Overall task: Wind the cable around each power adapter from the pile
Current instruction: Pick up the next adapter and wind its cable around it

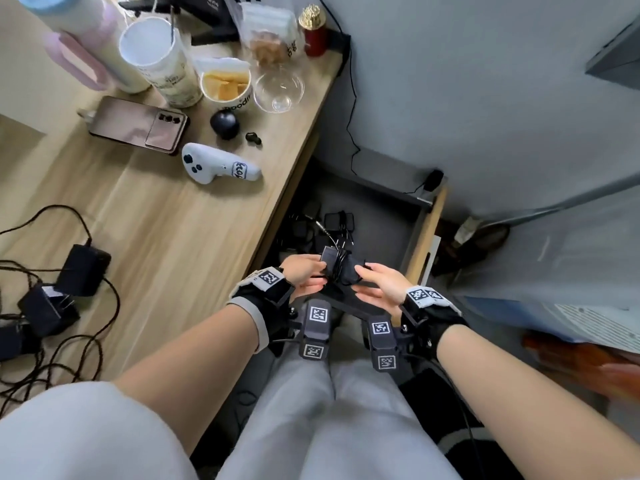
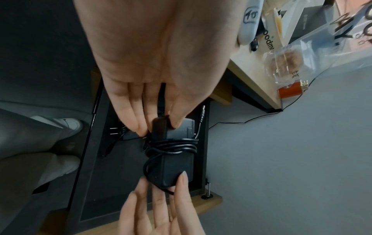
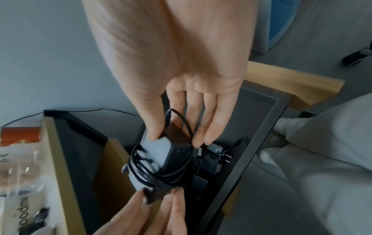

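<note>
Now the adapter [image 1: 337,268] hangs over the open drawer [image 1: 424,223], at about 12 o'clock from the lap, held end to end between both hands. Left hand [image 1: 306,277] pinches the 9 o'clock end, thumb against fingers; right hand [image 1: 379,285] pinches the 3 o'clock end, its other fingers spread loosely. Cable [image 2: 173,147] already circles the middle in several turns. Judging by this, the winding is nearly finished, so the good move is to keep the coils snug, tuck the loose tail under a turn, and not loosen either pinch too soon. Unwound adapters [image 1: 52,296] wait on the desk [image 1: 194,237] at 9 o'clock.
</note>
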A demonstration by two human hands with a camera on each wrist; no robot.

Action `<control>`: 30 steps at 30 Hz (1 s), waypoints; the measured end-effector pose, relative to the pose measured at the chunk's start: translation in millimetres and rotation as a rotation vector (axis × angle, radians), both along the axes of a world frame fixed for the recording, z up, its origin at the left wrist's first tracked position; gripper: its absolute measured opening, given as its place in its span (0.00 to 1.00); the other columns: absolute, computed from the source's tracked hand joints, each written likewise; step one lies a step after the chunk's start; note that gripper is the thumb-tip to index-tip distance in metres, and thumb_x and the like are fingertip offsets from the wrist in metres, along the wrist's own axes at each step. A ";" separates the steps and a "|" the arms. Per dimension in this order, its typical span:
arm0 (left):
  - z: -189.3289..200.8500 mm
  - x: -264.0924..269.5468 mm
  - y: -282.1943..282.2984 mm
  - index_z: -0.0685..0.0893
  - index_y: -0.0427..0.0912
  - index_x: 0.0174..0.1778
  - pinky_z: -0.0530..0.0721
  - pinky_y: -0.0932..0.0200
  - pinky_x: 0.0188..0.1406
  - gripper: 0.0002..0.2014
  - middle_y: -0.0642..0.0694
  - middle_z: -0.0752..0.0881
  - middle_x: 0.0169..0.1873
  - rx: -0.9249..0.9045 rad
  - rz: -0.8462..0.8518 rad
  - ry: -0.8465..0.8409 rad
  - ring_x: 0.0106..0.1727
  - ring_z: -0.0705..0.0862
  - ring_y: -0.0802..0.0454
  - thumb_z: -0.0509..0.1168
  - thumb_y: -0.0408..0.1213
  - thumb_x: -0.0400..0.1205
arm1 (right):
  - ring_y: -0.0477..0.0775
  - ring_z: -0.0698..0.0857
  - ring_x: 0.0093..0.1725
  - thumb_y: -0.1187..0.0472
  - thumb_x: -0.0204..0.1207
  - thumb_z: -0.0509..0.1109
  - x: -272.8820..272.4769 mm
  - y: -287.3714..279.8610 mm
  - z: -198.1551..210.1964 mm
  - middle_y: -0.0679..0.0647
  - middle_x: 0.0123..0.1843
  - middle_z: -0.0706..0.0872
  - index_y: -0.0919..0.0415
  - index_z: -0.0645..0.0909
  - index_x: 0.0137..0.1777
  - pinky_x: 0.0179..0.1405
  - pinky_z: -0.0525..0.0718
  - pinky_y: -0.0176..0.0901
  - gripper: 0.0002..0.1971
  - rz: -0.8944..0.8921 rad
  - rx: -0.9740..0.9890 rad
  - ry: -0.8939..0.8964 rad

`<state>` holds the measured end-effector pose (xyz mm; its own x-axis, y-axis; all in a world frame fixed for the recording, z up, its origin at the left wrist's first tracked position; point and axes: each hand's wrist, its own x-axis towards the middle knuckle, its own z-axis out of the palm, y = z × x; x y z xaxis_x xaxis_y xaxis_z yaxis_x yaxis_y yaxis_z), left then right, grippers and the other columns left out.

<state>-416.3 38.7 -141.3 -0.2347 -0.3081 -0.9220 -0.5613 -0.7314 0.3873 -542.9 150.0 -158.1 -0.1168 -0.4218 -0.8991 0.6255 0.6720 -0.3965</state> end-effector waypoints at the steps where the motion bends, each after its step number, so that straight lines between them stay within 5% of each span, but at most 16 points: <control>1: -4.4 -2.8 -2.8 0.73 0.38 0.73 0.81 0.54 0.56 0.19 0.40 0.83 0.52 -0.001 0.011 0.002 0.49 0.84 0.46 0.60 0.32 0.85 | 0.53 0.84 0.44 0.61 0.80 0.67 -0.6 -3.0 -5.2 0.56 0.51 0.83 0.55 0.74 0.58 0.60 0.80 0.46 0.09 -0.015 -0.004 0.007; 3: -13.5 -10.4 -10.6 0.72 0.39 0.72 0.80 0.52 0.59 0.18 0.42 0.82 0.49 0.003 0.026 0.009 0.43 0.82 0.49 0.58 0.32 0.85 | 0.52 0.84 0.44 0.61 0.80 0.67 -3.1 -11.2 -16.2 0.57 0.56 0.81 0.54 0.73 0.61 0.60 0.80 0.46 0.11 -0.042 -0.002 0.027; 6: -23.5 -24.5 -25.4 0.74 0.41 0.69 0.82 0.53 0.56 0.15 0.41 0.78 0.55 0.008 0.012 0.012 0.52 0.81 0.47 0.59 0.32 0.85 | 0.51 0.84 0.43 0.61 0.81 0.66 -10.2 -28.4 -30.9 0.56 0.59 0.78 0.57 0.71 0.70 0.58 0.81 0.46 0.18 -0.067 0.002 0.065; 8: -33.1 -35.8 -38.4 0.79 0.43 0.56 0.85 0.57 0.48 0.07 0.42 0.78 0.53 0.016 -0.006 0.011 0.49 0.81 0.49 0.59 0.32 0.84 | 0.51 0.84 0.44 0.61 0.81 0.65 -19.2 -42.6 -42.2 0.55 0.60 0.78 0.59 0.68 0.74 0.58 0.81 0.46 0.22 -0.077 0.003 0.085; 10: -46.2 -47.6 -52.2 0.79 0.43 0.44 0.85 0.60 0.41 0.05 0.43 0.79 0.49 0.013 -0.008 0.006 0.43 0.81 0.53 0.60 0.31 0.83 | 0.52 0.83 0.44 0.61 0.81 0.65 -29.7 -57.0 -54.2 0.53 0.55 0.80 0.60 0.69 0.73 0.59 0.81 0.47 0.21 -0.087 0.008 0.096; 13: -69.3 -64.0 -70.8 0.78 0.42 0.40 0.84 0.59 0.41 0.06 0.45 0.79 0.42 -0.014 0.017 -0.007 0.42 0.80 0.54 0.60 0.31 0.82 | 0.49 0.82 0.41 0.60 0.81 0.65 -46.4 -78.6 -74.3 0.50 0.47 0.80 0.60 0.72 0.70 0.61 0.81 0.48 0.18 -0.097 -0.005 0.111; 17: -99.8 -84.5 -88.8 0.79 0.43 0.40 0.83 0.57 0.45 0.07 0.46 0.80 0.44 -0.021 0.047 0.031 0.48 0.80 0.54 0.59 0.30 0.82 | 0.49 0.82 0.39 0.61 0.80 0.66 -65.8 -104.4 -106.6 0.56 0.56 0.81 0.65 0.74 0.69 0.48 0.85 0.39 0.19 -0.113 -0.020 0.149; 22: -130.7 -101.8 -99.8 0.78 0.44 0.49 0.81 0.57 0.48 0.06 0.47 0.79 0.55 -0.034 0.109 0.063 0.64 0.76 0.50 0.59 0.30 0.82 | 0.48 0.82 0.37 0.60 0.79 0.68 -82.8 -131.5 -140.2 0.55 0.51 0.82 0.65 0.75 0.68 0.33 0.84 0.30 0.19 -0.134 0.010 0.200; 27: -156.4 -103.5 -110.9 0.77 0.48 0.40 0.78 0.53 0.57 0.09 0.48 0.78 0.54 -0.041 0.155 0.053 0.63 0.75 0.51 0.60 0.29 0.82 | 0.51 0.82 0.36 0.64 0.78 0.69 -88.6 -151.3 -169.7 0.66 0.60 0.83 0.69 0.73 0.69 0.49 0.85 0.44 0.21 -0.114 0.031 0.262; 30: -163.4 -103.5 -115.2 0.79 0.47 0.50 0.78 0.51 0.59 0.07 0.50 0.79 0.53 -0.028 0.183 0.057 0.65 0.75 0.50 0.60 0.30 0.82 | 0.54 0.82 0.41 0.68 0.78 0.69 -92.5 -157.1 -179.0 0.66 0.59 0.82 0.70 0.69 0.72 0.52 0.84 0.43 0.23 -0.146 0.030 0.198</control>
